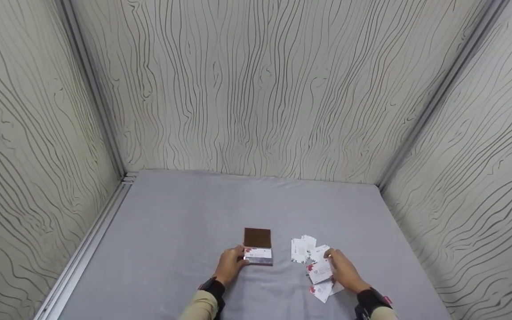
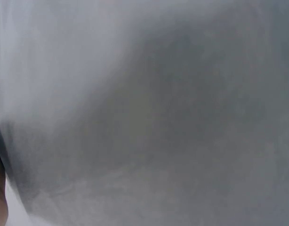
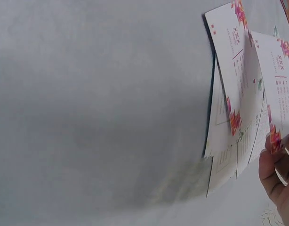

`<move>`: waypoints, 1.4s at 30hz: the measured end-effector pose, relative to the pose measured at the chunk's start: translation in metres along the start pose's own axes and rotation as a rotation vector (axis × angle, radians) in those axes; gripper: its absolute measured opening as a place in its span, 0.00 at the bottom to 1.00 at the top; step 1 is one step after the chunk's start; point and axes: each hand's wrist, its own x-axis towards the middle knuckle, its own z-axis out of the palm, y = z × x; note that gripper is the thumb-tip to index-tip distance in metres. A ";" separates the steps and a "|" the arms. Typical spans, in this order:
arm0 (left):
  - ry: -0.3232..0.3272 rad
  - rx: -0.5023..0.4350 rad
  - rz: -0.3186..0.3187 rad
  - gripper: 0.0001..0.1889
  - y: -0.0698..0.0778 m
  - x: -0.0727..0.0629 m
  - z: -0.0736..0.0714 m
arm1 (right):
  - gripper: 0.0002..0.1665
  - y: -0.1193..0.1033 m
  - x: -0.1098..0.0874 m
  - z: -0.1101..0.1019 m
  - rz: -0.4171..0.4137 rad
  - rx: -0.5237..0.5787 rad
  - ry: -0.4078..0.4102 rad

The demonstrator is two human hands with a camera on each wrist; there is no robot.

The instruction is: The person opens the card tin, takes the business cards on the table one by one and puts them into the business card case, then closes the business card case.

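Observation:
A brown card case (image 1: 258, 238) lies on the grey cloth with its lid folded back, a white business card with red print (image 1: 258, 253) in its lower half. My left hand (image 1: 229, 266) grips the case at its left edge. To the right, my right hand (image 1: 346, 270) pinches a white business card (image 3: 278, 89) with red floral corners by one end, above a loose pile of cards (image 1: 300, 250). In the right wrist view, another red-cornered card (image 3: 229, 52) lies beside the pinched one. The left wrist view catches only a sliver of the hand at its left edge.
Grey cloth (image 1: 185, 209) covers the table. Pale panels with dark wood-grain lines (image 1: 247, 89) stand at the back and on both sides. A metal rail (image 1: 91, 249) runs along the table's left edge.

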 end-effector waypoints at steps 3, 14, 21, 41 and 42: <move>-0.001 -0.010 -0.013 0.11 0.001 0.000 0.000 | 0.20 -0.003 0.003 0.001 0.001 0.041 0.000; -0.005 -0.030 -0.004 0.10 0.005 -0.001 -0.003 | 0.23 -0.006 0.009 0.013 -0.101 0.119 0.082; 0.005 -0.022 0.009 0.10 0.005 -0.001 -0.004 | 0.21 -0.014 0.015 0.020 -0.086 0.136 0.103; -0.028 -0.059 -0.055 0.12 0.005 0.000 -0.003 | 0.17 -0.043 0.034 0.046 -0.217 0.166 0.149; -0.027 -0.056 -0.046 0.11 0.004 -0.001 -0.003 | 0.16 -0.045 0.035 0.047 -0.220 0.170 0.150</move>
